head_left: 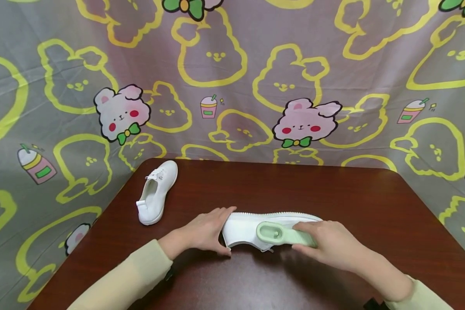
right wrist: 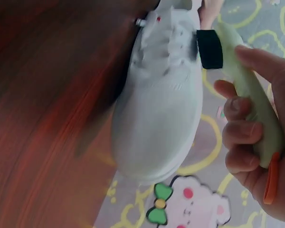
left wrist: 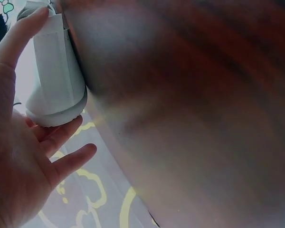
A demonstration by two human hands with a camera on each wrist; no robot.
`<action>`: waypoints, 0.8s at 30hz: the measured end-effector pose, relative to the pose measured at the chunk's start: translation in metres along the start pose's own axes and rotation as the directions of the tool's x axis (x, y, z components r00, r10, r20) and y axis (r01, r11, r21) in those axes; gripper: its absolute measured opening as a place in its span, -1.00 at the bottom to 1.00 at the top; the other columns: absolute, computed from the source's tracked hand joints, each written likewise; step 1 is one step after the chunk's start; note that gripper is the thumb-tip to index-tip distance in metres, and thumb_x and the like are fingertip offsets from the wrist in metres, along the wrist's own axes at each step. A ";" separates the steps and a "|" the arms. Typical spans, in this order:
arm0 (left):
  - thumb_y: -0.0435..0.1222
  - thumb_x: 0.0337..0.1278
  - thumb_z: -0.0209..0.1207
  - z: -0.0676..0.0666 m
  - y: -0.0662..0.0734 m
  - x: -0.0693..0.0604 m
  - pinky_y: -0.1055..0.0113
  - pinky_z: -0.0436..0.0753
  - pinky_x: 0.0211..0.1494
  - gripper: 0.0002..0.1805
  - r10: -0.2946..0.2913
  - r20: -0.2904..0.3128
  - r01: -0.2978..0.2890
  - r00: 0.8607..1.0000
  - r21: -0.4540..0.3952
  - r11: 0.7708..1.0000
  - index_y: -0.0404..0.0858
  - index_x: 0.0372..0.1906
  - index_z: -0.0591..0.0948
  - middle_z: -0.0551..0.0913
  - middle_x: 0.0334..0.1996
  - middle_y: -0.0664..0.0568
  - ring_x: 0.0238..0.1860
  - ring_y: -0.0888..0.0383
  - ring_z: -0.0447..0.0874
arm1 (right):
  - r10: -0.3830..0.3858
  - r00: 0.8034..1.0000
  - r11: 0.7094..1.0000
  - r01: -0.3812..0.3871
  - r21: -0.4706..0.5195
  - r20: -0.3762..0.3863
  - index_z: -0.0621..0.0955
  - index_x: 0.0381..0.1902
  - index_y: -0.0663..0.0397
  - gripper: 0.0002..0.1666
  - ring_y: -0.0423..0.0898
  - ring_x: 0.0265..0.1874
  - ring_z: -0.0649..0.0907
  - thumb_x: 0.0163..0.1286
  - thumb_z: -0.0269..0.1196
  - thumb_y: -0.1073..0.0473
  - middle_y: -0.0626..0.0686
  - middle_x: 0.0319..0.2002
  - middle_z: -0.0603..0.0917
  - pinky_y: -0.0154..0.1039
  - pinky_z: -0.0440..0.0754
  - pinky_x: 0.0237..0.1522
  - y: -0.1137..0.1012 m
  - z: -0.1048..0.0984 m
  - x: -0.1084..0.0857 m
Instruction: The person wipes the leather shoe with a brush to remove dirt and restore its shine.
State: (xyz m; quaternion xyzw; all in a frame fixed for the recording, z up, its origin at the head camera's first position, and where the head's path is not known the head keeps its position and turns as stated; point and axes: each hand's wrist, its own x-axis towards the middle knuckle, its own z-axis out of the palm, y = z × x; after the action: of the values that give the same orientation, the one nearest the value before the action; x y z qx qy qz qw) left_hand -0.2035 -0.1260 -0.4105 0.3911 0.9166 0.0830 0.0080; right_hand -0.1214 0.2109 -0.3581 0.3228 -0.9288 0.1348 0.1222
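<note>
A white lace-up shoe (head_left: 240, 230) lies on its side on the table, its toe pointing right and its sole facing away from me. My left hand (head_left: 205, 232) grips the heel, thumb at the collar and fingers round by the sole; the left wrist view shows the heel (left wrist: 57, 71) between them. In my right hand (head_left: 331, 244) is a pale green brush (head_left: 286, 234), held by its handle. The right wrist view shows its black bristles (right wrist: 210, 49) at the shoe's side near the laces, and an orange loop (right wrist: 271, 180) on the handle end.
The other white shoe (head_left: 159, 191) stands upright at the table's far left. The dark reddish-brown table (head_left: 356, 193) is bordered by grey cloth (head_left: 232, 51) printed with yellow bear outlines and rabbits, hanging at the back and both sides.
</note>
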 end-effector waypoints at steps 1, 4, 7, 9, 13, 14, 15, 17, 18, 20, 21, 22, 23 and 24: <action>0.30 -0.38 0.43 0.001 0.000 0.000 0.13 0.55 0.05 0.28 -0.003 -0.001 0.003 1.000 0.000 1.000 -0.24 0.46 0.12 0.43 0.23 -0.05 0.20 0.06 0.42 | 0.022 1.000 1.000 -0.022 -0.011 -0.006 0.64 -0.13 -0.14 -0.65 -0.38 -0.62 0.33 0.21 0.38 -0.14 -0.41 -0.52 0.44 -0.35 0.32 -0.58 0.002 0.000 0.000; 0.30 -0.36 0.42 0.001 -0.001 0.001 0.13 0.53 0.09 0.27 -0.007 -0.002 0.007 1.000 -0.006 1.000 -0.23 0.46 0.13 0.42 0.25 -0.07 0.22 0.05 0.41 | 0.090 0.995 0.995 -0.092 -0.037 -0.051 0.65 -0.15 -0.15 -0.67 -0.37 -0.63 0.34 0.19 0.40 -0.11 -0.37 -0.50 0.51 -0.35 0.29 -0.61 0.009 -0.001 -0.001; 0.29 -0.37 0.43 0.002 -0.001 0.001 0.13 0.51 0.12 0.26 -0.013 -0.006 0.012 1.000 -0.022 1.000 -0.23 0.45 0.13 0.41 0.27 -0.08 0.24 0.05 0.40 | 0.104 0.988 0.993 -0.109 -0.041 -0.115 0.64 -0.16 -0.15 -0.67 -0.37 -0.62 0.36 0.15 0.43 -0.07 -0.32 -0.46 0.59 -0.35 0.30 -0.63 0.012 -0.002 -0.002; 0.28 -0.37 0.44 0.001 -0.002 0.001 0.13 0.51 0.13 0.26 -0.014 -0.010 0.013 1.000 -0.031 0.999 -0.24 0.45 0.14 0.41 0.28 -0.09 0.24 0.05 0.40 | 0.093 0.986 0.995 -0.097 -0.023 -0.136 0.64 -0.17 -0.15 -0.67 -0.38 -0.62 0.36 0.13 0.45 -0.05 -0.33 -0.45 0.59 -0.35 0.32 -0.62 0.011 -0.003 -0.002; 0.26 -0.38 0.46 0.002 -0.003 0.002 0.18 0.55 0.04 0.20 -0.007 -0.028 0.006 1.000 -0.040 0.999 -0.23 0.40 0.20 0.46 0.20 0.00 0.14 0.13 0.44 | -0.010 0.992 1.000 0.010 -0.001 -0.129 0.64 -0.14 -0.15 -0.65 -0.41 -0.62 0.34 0.15 0.43 -0.08 -0.38 -0.45 0.54 -0.39 0.34 -0.58 0.005 0.001 -0.002; 0.25 -0.39 0.46 0.002 -0.003 0.002 0.19 0.55 0.02 0.19 -0.003 -0.033 0.002 0.999 -0.042 0.999 -0.23 0.38 0.22 0.47 0.17 0.02 0.11 0.15 0.45 | -0.043 0.992 0.999 0.044 0.000 -0.118 0.64 -0.13 -0.16 -0.65 -0.42 -0.61 0.34 0.17 0.42 -0.10 -0.39 -0.44 0.53 -0.39 0.35 -0.57 0.003 0.002 -0.002; 0.25 -0.40 0.47 0.002 -0.003 0.003 0.20 0.56 -0.01 0.17 0.000 -0.038 -0.002 0.999 -0.044 0.999 -0.22 0.37 0.23 0.47 0.14 0.04 0.08 0.16 0.45 | -0.077 0.991 0.997 0.077 -0.007 -0.108 0.64 -0.12 -0.15 -0.64 -0.42 -0.60 0.34 0.18 0.41 -0.11 -0.39 -0.43 0.53 -0.38 0.36 -0.56 0.002 0.003 -0.002; 0.24 -0.41 0.48 0.002 -0.003 0.003 0.22 0.57 -0.04 0.15 0.006 -0.049 -0.008 0.999 -0.047 0.999 -0.22 0.34 0.26 0.48 0.10 0.06 0.03 0.18 0.46 | -0.113 0.990 0.994 0.112 -0.017 -0.083 0.64 -0.11 -0.14 -0.63 -0.42 -0.60 0.33 0.21 0.38 -0.14 -0.39 -0.43 0.52 -0.37 0.37 -0.56 0.001 0.005 -0.001; 0.24 -0.41 0.48 0.002 -0.003 0.003 0.22 0.57 -0.04 0.15 0.007 -0.052 -0.009 0.999 -0.045 0.999 -0.22 0.34 0.26 0.49 0.09 0.07 0.03 0.19 0.46 | -0.109 0.991 0.994 0.107 -0.022 -0.073 0.64 -0.11 -0.14 -0.63 -0.41 -0.61 0.33 0.21 0.38 -0.14 -0.39 -0.44 0.51 -0.37 0.36 -0.57 0.002 0.006 -0.001; 0.24 -0.41 0.48 0.002 -0.003 0.003 0.23 0.57 -0.03 0.15 0.009 -0.055 -0.011 0.998 -0.045 0.999 -0.23 0.34 0.26 0.49 0.09 0.06 0.02 0.18 0.46 | -0.068 0.995 0.997 0.065 -0.034 -0.067 0.65 -0.12 -0.13 -0.64 -0.40 -0.61 0.34 0.20 0.39 -0.13 -0.38 -0.46 0.51 -0.36 0.35 -0.58 0.005 0.006 0.000; 0.23 -0.40 0.47 0.003 -0.003 0.003 0.23 0.56 -0.03 0.14 0.009 -0.055 -0.011 0.998 -0.045 0.999 -0.23 0.34 0.26 0.49 0.09 0.06 0.03 0.18 0.46 | -0.036 0.997 0.999 0.033 -0.043 -0.073 0.65 -0.13 -0.13 -0.64 -0.39 -0.62 0.34 0.18 0.40 -0.12 -0.37 -0.47 0.52 -0.36 0.34 -0.60 0.006 0.006 0.001; 0.23 -0.39 0.47 0.003 -0.003 0.002 0.23 0.56 -0.02 0.14 0.009 -0.053 -0.012 0.999 -0.046 0.999 -0.24 0.34 0.26 0.49 0.09 0.06 0.03 0.18 0.46 | -0.001 0.997 0.999 -0.003 -0.050 -0.080 0.65 -0.13 -0.11 -0.64 -0.38 -0.63 0.34 0.17 0.41 -0.10 -0.36 -0.48 0.53 -0.35 0.32 -0.61 0.009 0.005 0.001; 0.23 -0.39 0.47 0.003 -0.003 0.002 0.23 0.56 -0.02 0.14 0.009 -0.051 -0.012 0.999 -0.046 0.999 -0.24 0.34 0.26 0.49 0.09 0.06 0.03 0.18 0.46 | 0.031 0.995 0.998 -0.037 -0.056 -0.093 0.66 -0.13 -0.11 -0.64 -0.37 -0.63 0.35 0.16 0.42 -0.09 -0.33 -0.48 0.55 -0.35 0.31 -0.62 0.010 0.005 0.002; 0.23 -0.38 0.47 0.003 -0.003 0.001 0.23 0.56 -0.01 0.14 0.009 -0.049 -0.011 0.999 -0.047 0.999 -0.24 0.34 0.26 0.48 0.09 0.05 0.03 0.18 0.46 | 0.056 0.992 0.996 -0.063 -0.063 -0.109 0.66 -0.13 -0.10 -0.63 -0.36 -0.62 0.36 0.14 0.44 -0.07 -0.30 -0.46 0.58 -0.34 0.31 -0.62 0.012 0.005 0.002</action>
State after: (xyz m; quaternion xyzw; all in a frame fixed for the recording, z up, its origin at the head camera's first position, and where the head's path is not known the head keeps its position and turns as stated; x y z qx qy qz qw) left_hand -0.2061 -0.1264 -0.4138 0.3932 0.9123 0.1144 -0.0056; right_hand -0.1313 0.2170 -0.3636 0.2829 -0.9341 0.1248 0.1785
